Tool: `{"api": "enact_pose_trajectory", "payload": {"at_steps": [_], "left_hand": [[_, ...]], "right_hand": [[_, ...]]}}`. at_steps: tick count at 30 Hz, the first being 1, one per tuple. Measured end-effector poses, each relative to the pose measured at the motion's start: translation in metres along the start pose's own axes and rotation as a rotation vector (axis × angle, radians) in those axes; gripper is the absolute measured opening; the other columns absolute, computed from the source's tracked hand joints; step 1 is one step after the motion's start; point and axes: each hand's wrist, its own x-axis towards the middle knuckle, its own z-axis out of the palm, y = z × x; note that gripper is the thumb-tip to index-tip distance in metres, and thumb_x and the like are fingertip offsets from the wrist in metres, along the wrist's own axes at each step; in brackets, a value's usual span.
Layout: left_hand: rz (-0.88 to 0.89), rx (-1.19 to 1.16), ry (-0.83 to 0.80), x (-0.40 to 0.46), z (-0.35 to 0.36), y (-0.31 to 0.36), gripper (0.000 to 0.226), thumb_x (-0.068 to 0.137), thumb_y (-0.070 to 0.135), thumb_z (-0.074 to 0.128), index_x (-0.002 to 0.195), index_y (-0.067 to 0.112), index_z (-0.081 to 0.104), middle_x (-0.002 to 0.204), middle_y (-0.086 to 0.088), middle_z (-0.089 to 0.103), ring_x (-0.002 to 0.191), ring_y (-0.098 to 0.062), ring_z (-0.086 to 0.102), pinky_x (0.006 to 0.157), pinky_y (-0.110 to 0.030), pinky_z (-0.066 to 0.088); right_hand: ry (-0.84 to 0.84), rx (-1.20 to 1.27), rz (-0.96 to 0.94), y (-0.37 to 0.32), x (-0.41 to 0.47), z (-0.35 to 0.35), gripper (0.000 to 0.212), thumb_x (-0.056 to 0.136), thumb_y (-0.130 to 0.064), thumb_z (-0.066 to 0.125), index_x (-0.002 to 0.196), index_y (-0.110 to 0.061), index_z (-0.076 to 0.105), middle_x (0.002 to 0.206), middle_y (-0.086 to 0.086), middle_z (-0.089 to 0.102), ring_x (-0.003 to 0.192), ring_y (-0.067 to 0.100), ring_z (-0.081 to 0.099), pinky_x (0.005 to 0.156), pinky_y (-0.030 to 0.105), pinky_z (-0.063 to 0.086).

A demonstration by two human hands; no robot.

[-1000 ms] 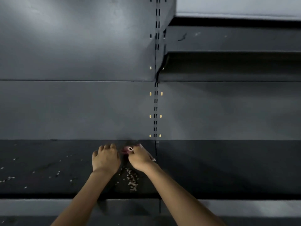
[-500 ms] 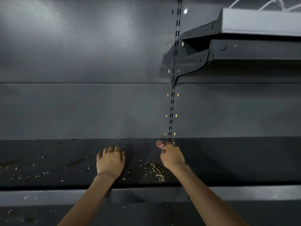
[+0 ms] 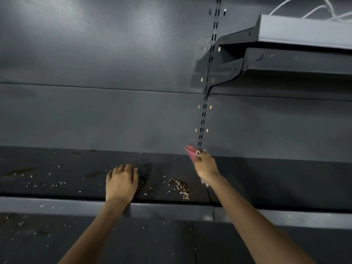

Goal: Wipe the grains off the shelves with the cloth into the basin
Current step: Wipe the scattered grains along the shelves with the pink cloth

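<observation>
A dark grey shelf [image 3: 266,180] runs across the view, strewn with pale grains. A small heap of grains [image 3: 181,188] lies between my hands, and thinner scatter [image 3: 47,184] spreads to the left. My right hand [image 3: 206,167] grips a pink cloth [image 3: 191,152] at the back of the shelf, by the slotted upright; a pale edge of the cloth hangs below my wrist. My left hand [image 3: 122,181] rests on the shelf with its fingers bent, left of the heap. No basin is in view.
A lower shelf [image 3: 133,242] below carries a few grains. A higher shelf on a bracket [image 3: 285,42] juts out at upper right with white cables on top. The slotted upright [image 3: 204,111] runs down the back panel.
My hands have moved apart: the right one with the cloth went right and back toward the upright, uncovering the heap of grains. The view has swung left and up.
</observation>
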Motion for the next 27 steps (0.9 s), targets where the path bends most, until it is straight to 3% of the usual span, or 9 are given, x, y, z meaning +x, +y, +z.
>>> {"api": "enact_pose_trajectory", "payload": {"at_steps": [2, 5, 7, 9, 11, 14, 18, 21, 27], "left_hand": [[0.006, -0.027, 0.029, 0.001, 0.001, 0.0, 0.024, 0.095, 0.023, 0.045, 0.094, 0.008, 0.064, 0.095, -0.013, 0.066, 0.096, -0.034, 0.059, 0.093, -0.046, 0.041], [0.011, -0.046, 0.074, -0.002, 0.0, -0.001, 0.023, 0.095, 0.02, 0.047, 0.088, 0.006, 0.063, 0.087, -0.014, 0.066, 0.088, -0.035, 0.06, 0.086, -0.046, 0.044], [0.014, -0.057, 0.108, -0.004, -0.001, 0.0, 0.02, 0.093, 0.016, 0.051, 0.082, 0.004, 0.062, 0.081, -0.016, 0.066, 0.083, -0.038, 0.06, 0.08, -0.046, 0.045], [0.013, -0.062, 0.114, -0.005, -0.002, 0.001, 0.018, 0.091, 0.013, 0.053, 0.081, 0.003, 0.063, 0.079, -0.016, 0.065, 0.081, -0.038, 0.06, 0.076, -0.045, 0.045], [0.026, -0.072, 0.113, -0.006, -0.003, 0.0, 0.017, 0.091, 0.013, 0.053, 0.081, 0.003, 0.063, 0.08, -0.016, 0.065, 0.081, -0.038, 0.059, 0.075, -0.044, 0.044], [0.101, -0.095, 0.135, -0.01, -0.004, -0.006, 0.019, 0.092, 0.015, 0.05, 0.082, 0.005, 0.063, 0.08, -0.013, 0.065, 0.079, -0.034, 0.058, 0.072, -0.042, 0.044], [0.301, -0.009, 0.142, -0.015, -0.008, -0.013, 0.033, 0.087, 0.029, 0.033, 0.08, 0.016, 0.062, 0.078, -0.002, 0.062, 0.077, -0.029, 0.057, 0.071, -0.037, 0.042], [0.398, 0.051, 0.12, -0.015, -0.014, -0.025, 0.034, 0.088, 0.031, 0.032, 0.083, 0.019, 0.063, 0.083, 0.001, 0.062, 0.079, -0.025, 0.057, 0.077, -0.037, 0.037], [0.458, 0.118, 0.114, -0.007, -0.026, -0.073, 0.035, 0.088, 0.033, 0.033, 0.084, 0.017, 0.064, 0.091, 0.0, 0.063, 0.081, -0.026, 0.058, 0.08, -0.041, 0.038]], "right_hand": [[0.01, -0.006, 0.006, 0.006, -0.011, -0.009, 0.04, 0.1, -0.011, 0.035, 0.131, -0.03, 0.051, 0.123, -0.009, 0.061, 0.087, 0.016, 0.067, 0.072, 0.023, 0.054], [-0.001, -0.054, 0.042, 0.02, -0.026, -0.001, 0.034, 0.099, -0.015, 0.038, 0.126, -0.028, 0.054, 0.109, -0.006, 0.065, 0.072, 0.009, 0.066, 0.06, 0.019, 0.053], [-0.028, -0.042, 0.107, 0.026, -0.038, 0.007, 0.034, 0.097, -0.014, 0.037, 0.126, -0.023, 0.053, 0.113, -0.001, 0.065, 0.071, 0.009, 0.066, 0.059, 0.021, 0.055], [-0.078, -0.057, 0.159, 0.026, -0.053, 0.014, 0.037, 0.096, -0.009, 0.035, 0.13, -0.016, 0.049, 0.117, 0.005, 0.062, 0.053, 0.006, 0.055, 0.043, 0.014, 0.044], [-0.112, -0.093, 0.179, 0.023, -0.065, 0.02, 0.035, 0.097, -0.009, 0.035, 0.13, -0.01, 0.047, 0.116, 0.009, 0.059, 0.055, 0.007, 0.05, 0.044, 0.014, 0.038], [-0.105, -0.172, 0.218, 0.009, -0.074, 0.028, 0.03, 0.096, -0.012, 0.038, 0.124, -0.007, 0.049, 0.103, 0.009, 0.059, 0.081, 0.018, 0.06, 0.068, 0.026, 0.052], [-0.05, -0.237, 0.295, -0.008, -0.069, 0.046, 0.041, 0.095, -0.015, 0.042, 0.134, -0.004, 0.043, 0.131, 0.015, 0.049, 0.12, 0.029, 0.049, 0.105, 0.04, 0.041], [0.018, -0.236, 0.379, -0.026, -0.065, 0.063, 0.049, 0.094, -0.012, 0.044, 0.14, -0.001, 0.033, 0.144, 0.019, 0.036, 0.134, 0.031, 0.034, 0.114, 0.04, 0.029], [0.032, -0.213, 0.386, -0.071, -0.067, 0.112, 0.054, 0.095, -0.008, 0.041, 0.145, -0.002, 0.025, 0.152, 0.02, 0.023, 0.142, 0.033, 0.02, 0.118, 0.041, 0.02]]}}
